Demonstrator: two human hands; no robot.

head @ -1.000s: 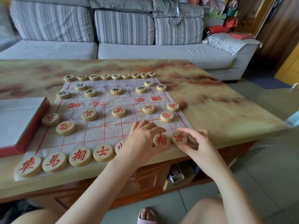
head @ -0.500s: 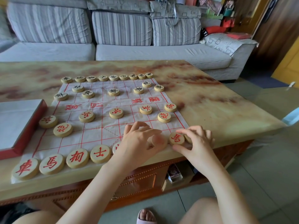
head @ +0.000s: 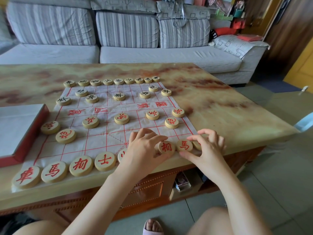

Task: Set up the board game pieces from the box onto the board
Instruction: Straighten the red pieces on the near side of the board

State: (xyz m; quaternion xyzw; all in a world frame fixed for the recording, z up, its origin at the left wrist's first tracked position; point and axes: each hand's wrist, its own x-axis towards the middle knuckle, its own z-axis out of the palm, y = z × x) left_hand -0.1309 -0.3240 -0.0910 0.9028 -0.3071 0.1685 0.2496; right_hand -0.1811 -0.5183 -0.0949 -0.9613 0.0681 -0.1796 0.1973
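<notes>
Left hand (head: pixel 144 150) is pinching a red-lettered piece (head: pixel 166 147) between its fingers (head: pixel 159 138) on the near row of the cloth board (head: pixel 108 133). Right hand (head: pixel 208 146) fingers, curled, are touching the neighbouring piece (head: pixel 184 145). The box (head: pixel 18 129) is lying at the bench's (head: pixel 228 112) left.
</notes>
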